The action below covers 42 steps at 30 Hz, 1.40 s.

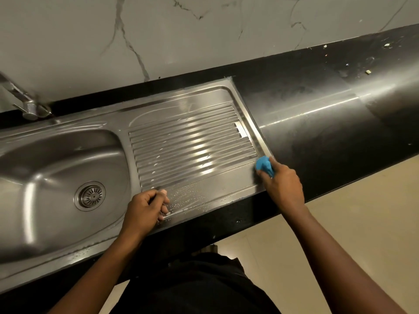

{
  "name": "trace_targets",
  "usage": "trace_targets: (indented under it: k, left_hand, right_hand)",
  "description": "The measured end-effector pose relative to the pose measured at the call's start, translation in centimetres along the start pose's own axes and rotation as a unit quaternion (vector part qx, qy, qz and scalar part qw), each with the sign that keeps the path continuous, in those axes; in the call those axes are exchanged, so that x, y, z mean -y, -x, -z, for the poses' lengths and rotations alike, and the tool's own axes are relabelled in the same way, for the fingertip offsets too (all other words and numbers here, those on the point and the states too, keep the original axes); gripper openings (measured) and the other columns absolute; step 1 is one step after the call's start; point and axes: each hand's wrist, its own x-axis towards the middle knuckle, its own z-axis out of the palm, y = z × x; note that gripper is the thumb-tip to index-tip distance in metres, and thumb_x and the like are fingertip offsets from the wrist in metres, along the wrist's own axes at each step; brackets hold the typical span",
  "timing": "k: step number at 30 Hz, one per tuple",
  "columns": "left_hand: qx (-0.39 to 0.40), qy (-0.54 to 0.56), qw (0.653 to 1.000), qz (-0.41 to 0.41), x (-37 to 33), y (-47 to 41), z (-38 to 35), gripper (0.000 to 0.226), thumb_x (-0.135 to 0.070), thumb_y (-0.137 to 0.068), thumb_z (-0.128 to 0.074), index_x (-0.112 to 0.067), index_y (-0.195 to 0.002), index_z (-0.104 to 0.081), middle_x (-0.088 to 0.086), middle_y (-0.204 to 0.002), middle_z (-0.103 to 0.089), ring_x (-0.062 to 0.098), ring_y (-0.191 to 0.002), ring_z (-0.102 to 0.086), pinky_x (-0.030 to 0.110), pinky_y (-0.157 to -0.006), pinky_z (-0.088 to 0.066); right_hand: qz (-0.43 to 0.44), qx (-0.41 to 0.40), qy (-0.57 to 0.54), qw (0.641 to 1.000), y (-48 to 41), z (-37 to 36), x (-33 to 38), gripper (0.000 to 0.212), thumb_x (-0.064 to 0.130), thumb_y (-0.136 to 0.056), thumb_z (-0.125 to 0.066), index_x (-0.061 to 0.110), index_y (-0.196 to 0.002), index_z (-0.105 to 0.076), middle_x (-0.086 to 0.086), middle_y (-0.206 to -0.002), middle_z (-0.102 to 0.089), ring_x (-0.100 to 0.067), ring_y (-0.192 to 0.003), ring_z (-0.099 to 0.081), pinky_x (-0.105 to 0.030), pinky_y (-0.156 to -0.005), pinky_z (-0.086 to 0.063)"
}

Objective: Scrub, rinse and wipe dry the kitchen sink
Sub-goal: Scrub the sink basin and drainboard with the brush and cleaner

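We had our right hand (pixel 283 184) curled round a blue cloth (pixel 264 165), held down at the near R corner of the drainboard (pixel 204 123), right where the steel rim meets the black counter (pixel 317 132). The rest of the sink ran off to the L of that hand: ribs lying lengthwise L–R, w/ the basin (pixel 45 159) and its strainer (pixel 90 196) at the L end. Btwn our two hands, on the flat near strip, sat a patch of droplets and suds (pixel 186 198), closer to the left hand (pixel 145 209) than to the cloth. That hand rested on the strip just beside the basin edge, fingers curled in; we couldn't tell if it held anything. As we judged it, the next stroke would go leftward along the near strip, parallel to the ribs, twd the wet patch. The R hand had the cloth, so the stroke was its job. The left hand sat in that path and prob needed to lift off.
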Motion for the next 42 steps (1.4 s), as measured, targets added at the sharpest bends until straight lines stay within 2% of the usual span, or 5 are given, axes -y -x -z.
trace_targets:
  k: [6,13,25,36,42]
  left_hand:
    - [-0.013,-0.001,1.0,0.01,0.8,0.3,1.4,0.034,-0.031,-0.106,-0.059,-0.012,-0.081,-0.075,0.01,-0.069,-0.072,0.016,-0.054,-0.063,0.029,-0.057,-0.05]
    - [-0.028,-0.006,1.0,0.011,0.9,0.7,2.2,0.034,-0.029,-0.106,-0.059,-0.012,-0.081,-0.075,0.01,-0.069,-0.072,0.015,-0.054,-0.062,0.025,-0.055,-0.05]
    - [-0.042,0.004,0.999,0.018,2.0,1.6,3.7,0.034,-0.03,-0.106,-0.058,-0.011,-0.083,-0.074,0.01,-0.071,-0.072,0.014,-0.055,-0.062,0.026,-0.056,-0.05]
    - [-0.066,0.006,0.998,0.014,2.8,1.5,5.9,0.034,-0.029,-0.107,-0.057,-0.01,-0.084,-0.074,0.01,-0.069,-0.072,0.017,-0.054,-0.063,0.032,-0.059,-0.051]
    - [-0.049,0.017,0.999,0.013,3.5,1.9,7.6,0.035,-0.029,-0.106,-0.058,-0.008,-0.084,-0.073,0.012,-0.07,-0.072,0.017,-0.055,-0.063,0.03,-0.058,-0.05]
  right_hand:
    - [0.024,0.087,-0.1,0.991,2.0,-6.2,6.6,0.056,0.049,-0.097,-0.067,0.026,-0.146,-0.055,0.003,-0.118,-0.071,-0.008,-0.092,-0.07,-0.035,-0.085,-0.062]
    - [0.141,0.167,0.026,0.975,6.0,-11.2,14.1,0.064,0.052,-0.098,-0.062,0.031,-0.155,-0.046,-0.006,-0.135,-0.067,-0.028,-0.119,-0.065,-0.041,-0.096,-0.052]
    - [-0.042,0.001,-0.025,0.999,-2.9,-0.9,3.0,0.047,0.044,-0.098,-0.067,0.018,-0.136,-0.06,-0.005,-0.112,-0.072,-0.015,-0.091,-0.069,-0.038,-0.082,-0.061]
    - [0.189,0.161,0.059,0.967,9.2,-16.1,18.9,0.063,0.041,-0.105,-0.056,0.026,-0.161,-0.031,-0.006,-0.117,-0.071,-0.022,-0.1,-0.068,-0.035,-0.08,-0.052]
    - [0.119,0.139,0.033,0.983,6.1,-12.4,14.9,0.057,0.058,-0.099,-0.058,0.034,-0.15,-0.049,-0.004,-0.119,-0.073,-0.025,-0.106,-0.069,-0.035,-0.087,-0.054]
